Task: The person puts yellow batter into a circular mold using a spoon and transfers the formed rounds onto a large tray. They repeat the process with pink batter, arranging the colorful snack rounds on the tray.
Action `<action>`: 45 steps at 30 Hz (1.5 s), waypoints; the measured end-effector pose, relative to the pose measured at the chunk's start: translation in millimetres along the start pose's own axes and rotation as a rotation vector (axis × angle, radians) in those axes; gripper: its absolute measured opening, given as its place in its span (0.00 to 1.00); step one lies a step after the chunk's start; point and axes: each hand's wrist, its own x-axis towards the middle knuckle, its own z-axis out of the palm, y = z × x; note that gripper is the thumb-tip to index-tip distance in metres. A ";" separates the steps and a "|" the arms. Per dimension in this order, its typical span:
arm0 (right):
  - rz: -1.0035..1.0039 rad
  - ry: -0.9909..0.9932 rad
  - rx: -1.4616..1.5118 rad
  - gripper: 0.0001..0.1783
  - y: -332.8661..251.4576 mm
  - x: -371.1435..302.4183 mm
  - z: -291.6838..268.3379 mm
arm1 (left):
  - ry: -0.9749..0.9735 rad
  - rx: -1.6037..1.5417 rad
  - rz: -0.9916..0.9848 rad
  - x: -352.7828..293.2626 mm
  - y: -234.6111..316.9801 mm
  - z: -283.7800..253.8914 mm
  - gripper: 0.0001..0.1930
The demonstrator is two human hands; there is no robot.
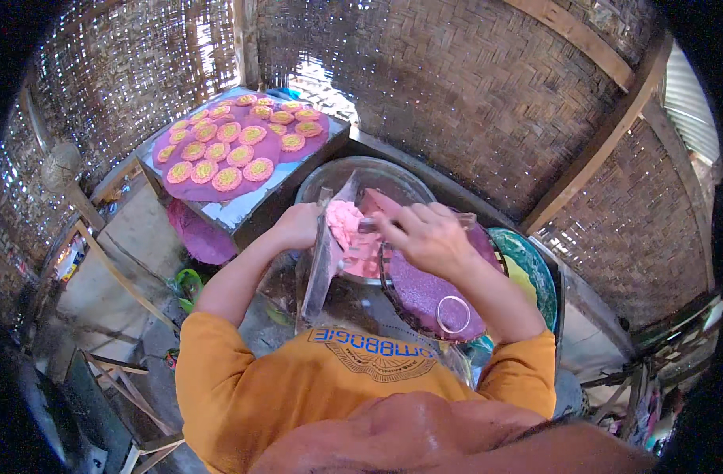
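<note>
My left hand [300,225] is closed round the edge of a greyish board [318,272], held tilted over a large grey basin [310,180]. A lump of pink dough [344,221] clings to the board's inner face. My right hand [433,238] is closed on a stick-like tool [369,225], its end touching the dough; its exact kind is hidden by my fingers. More pink dough [363,257] lies in the basin. Below my right hand is a dark-rimmed round tray with a purple sheet [413,284], on which a pale ring [453,314] rests.
To the left, a table [255,199] carries purple sheets with several round pink cakes with yellow middles [217,152]. A green basin [545,276] with yellow contents [522,278] stands at the right. A purple bundle [197,237] hangs below the table. Woven walls [456,95] close in behind.
</note>
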 end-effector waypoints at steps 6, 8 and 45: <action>0.289 0.026 0.118 0.20 30.2 -25.1 -30.2 | 0.134 -0.114 0.035 -1.6 -40.5 2.0 0.21; 0.391 0.048 0.110 0.19 34.3 -28.4 -28.7 | 0.112 -0.256 -0.039 -3.1 -15.5 -15.4 0.22; -0.222 0.147 -0.172 0.16 0.1 9.3 -15.7 | 0.104 -0.149 -0.096 -21.7 11.3 -18.9 0.24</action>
